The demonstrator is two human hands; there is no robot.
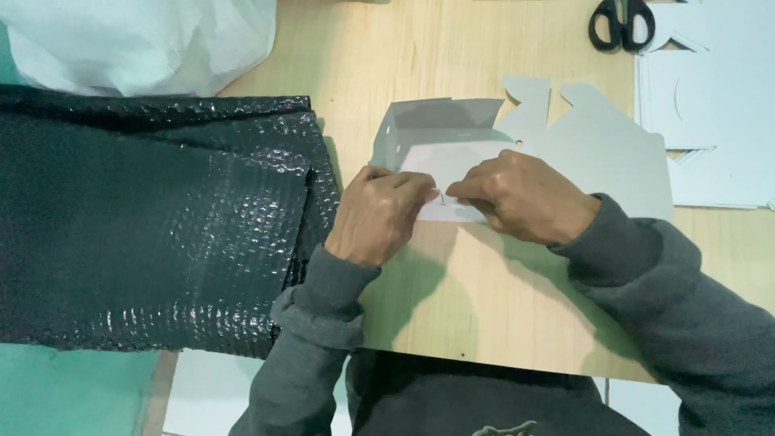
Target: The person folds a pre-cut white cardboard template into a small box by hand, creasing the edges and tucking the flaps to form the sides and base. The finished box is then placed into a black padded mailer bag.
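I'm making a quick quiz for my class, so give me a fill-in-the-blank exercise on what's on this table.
1. Both hands, left hand and right hand, press on a flat grey ____ cutout.
2. The black-handled ____ lie at the table's far edge.
3. Left of the hands lies black ____ wrap.

Missing words: cardboard; scissors; bubble.

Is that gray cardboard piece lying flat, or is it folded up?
Partly folded. The gray cardboard cutout lies mostly flat on the wooden board, but its left flap stands up, and both hands press a fold near the middle.
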